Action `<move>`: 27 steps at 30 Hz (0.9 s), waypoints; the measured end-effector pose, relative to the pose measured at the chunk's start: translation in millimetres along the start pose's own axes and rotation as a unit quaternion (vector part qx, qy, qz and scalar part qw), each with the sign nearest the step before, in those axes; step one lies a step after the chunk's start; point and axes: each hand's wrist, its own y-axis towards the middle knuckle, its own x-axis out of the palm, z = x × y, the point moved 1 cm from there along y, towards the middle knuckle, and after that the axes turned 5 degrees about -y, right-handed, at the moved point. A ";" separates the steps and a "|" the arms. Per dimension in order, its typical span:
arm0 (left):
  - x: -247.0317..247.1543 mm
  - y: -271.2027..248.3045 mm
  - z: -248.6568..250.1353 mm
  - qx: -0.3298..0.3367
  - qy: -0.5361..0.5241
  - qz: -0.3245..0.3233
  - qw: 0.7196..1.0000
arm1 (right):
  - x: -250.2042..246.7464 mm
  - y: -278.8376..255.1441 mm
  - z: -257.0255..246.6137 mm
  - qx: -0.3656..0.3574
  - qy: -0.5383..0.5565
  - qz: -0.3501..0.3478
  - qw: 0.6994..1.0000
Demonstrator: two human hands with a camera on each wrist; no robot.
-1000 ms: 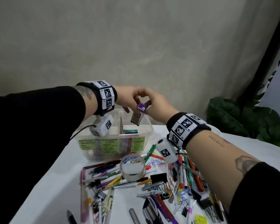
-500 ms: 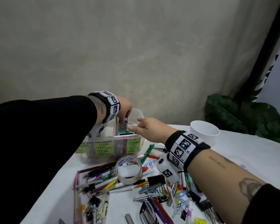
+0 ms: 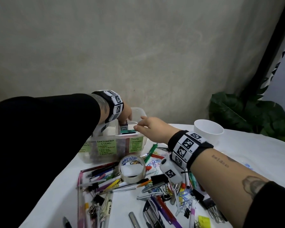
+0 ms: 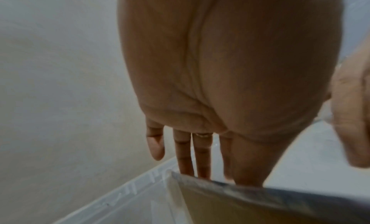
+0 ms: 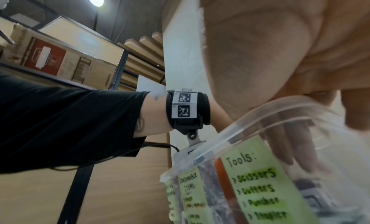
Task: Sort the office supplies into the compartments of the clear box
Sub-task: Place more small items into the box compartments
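Fingers of my left hand [image 3: 125,114] point straight down into the clear box [image 3: 139,112], on a small purple-topped box [image 3: 124,127] standing in the Tools compartment; whether they pinch it I cannot tell. My right hand [image 3: 152,129] hovers loose and empty at the rim, at three o'clock.

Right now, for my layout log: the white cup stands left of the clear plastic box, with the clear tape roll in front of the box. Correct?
No: the head view shows the white cup right of the clear plastic box. The clear tape roll does lie in front of it.
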 end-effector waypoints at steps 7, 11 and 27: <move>-36.2 -56.6 -3.5 0.046 -0.114 0.064 0.990 | -16.0 -33.6 -26.1 -0.088 0.080 0.106 0.987; -10.1 -80.9 6.4 0.081 -0.134 -0.003 0.988 | -9.5 -51.6 -45.8 -0.119 -0.110 -0.120 0.979; 55.4 -99.0 10.7 0.115 -0.131 0.169 0.970 | -38.4 -61.5 -31.5 0.011 -0.004 -0.202 0.979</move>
